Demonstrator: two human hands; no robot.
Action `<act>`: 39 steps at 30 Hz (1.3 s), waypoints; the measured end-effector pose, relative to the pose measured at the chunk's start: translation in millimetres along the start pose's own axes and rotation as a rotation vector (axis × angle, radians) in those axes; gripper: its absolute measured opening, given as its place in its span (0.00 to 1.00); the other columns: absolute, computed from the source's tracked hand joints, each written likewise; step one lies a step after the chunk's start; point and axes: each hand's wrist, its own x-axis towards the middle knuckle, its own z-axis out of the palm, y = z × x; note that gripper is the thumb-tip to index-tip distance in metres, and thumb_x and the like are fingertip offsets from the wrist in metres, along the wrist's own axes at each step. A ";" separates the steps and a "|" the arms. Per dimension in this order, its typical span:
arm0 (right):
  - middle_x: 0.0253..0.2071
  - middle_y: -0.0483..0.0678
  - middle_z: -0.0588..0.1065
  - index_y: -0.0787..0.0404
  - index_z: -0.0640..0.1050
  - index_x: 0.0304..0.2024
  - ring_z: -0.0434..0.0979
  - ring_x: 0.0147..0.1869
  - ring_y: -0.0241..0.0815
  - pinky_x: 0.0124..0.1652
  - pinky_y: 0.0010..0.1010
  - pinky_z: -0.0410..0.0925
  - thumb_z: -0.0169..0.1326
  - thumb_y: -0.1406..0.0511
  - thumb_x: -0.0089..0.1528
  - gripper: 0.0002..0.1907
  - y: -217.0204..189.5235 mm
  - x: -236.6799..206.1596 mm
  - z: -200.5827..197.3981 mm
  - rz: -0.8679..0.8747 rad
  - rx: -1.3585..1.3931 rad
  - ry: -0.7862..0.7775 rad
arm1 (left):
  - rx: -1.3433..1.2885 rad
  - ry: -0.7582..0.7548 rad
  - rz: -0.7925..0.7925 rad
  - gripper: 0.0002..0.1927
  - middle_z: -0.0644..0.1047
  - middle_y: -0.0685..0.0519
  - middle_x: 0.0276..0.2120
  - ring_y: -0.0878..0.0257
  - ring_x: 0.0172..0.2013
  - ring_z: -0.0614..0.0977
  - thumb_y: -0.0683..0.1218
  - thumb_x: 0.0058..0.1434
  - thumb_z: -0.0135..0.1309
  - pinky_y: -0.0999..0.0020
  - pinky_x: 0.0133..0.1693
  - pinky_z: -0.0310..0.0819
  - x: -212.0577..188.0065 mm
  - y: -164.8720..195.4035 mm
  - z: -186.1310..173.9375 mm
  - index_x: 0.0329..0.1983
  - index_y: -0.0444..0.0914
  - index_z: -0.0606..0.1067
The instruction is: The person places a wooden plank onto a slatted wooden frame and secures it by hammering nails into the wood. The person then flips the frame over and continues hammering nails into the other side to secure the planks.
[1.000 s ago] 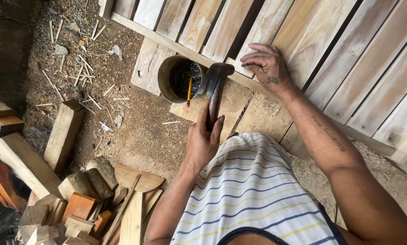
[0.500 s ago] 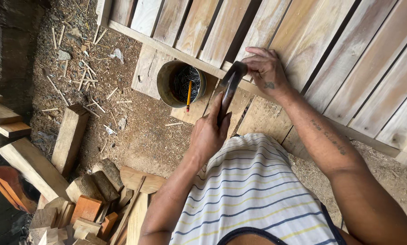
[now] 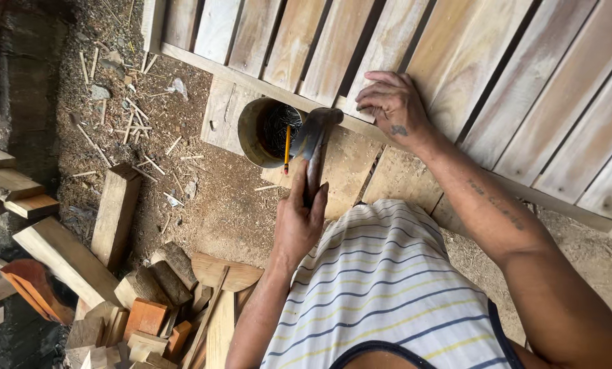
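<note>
The left hand [image 3: 300, 222] grips a hammer [image 3: 316, 140], its head at the slat edge beside the right hand [image 3: 391, 102], whose fingers pinch there. A nail tin [image 3: 251, 133] holding a pencil [image 3: 287, 147] stands alongside; offcuts [image 3: 115, 212] lie left.

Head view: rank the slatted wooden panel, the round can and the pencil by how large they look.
1. Slatted wooden panel, largest by far, crossing the top of the view.
2. Round can, with dark contents.
3. Pencil, smallest, a thin yellow stick standing in the can.
</note>
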 end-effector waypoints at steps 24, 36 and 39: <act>0.47 0.41 0.83 0.56 0.84 0.36 0.70 0.70 0.45 0.66 0.40 0.60 0.65 0.67 0.64 0.01 7.4 5.7 2.1 -0.037 -0.028 -0.067 | -0.199 0.076 0.015 0.29 0.79 0.49 0.27 0.72 0.29 0.77 0.44 0.69 0.54 0.71 0.33 0.75 7.9 -13.1 -11.6 0.72 0.36 0.62; 0.45 0.40 0.83 0.57 0.85 0.36 0.72 0.69 0.43 0.64 0.37 0.62 0.64 0.70 0.63 0.02 4.1 7.3 -2.6 -0.038 -0.039 -0.052 | -0.259 0.096 0.021 0.29 0.76 0.51 0.28 0.72 0.30 0.73 0.44 0.71 0.54 0.73 0.34 0.73 15.0 -14.6 -10.3 0.73 0.36 0.62; 0.45 0.40 0.83 0.57 0.85 0.36 0.72 0.70 0.43 0.64 0.37 0.62 0.63 0.71 0.62 0.04 1.8 6.6 -1.1 -0.018 -0.049 -0.059 | -0.227 0.076 0.027 0.29 0.78 0.51 0.27 0.72 0.29 0.75 0.45 0.70 0.54 0.73 0.33 0.74 17.0 -14.2 -8.1 0.73 0.36 0.62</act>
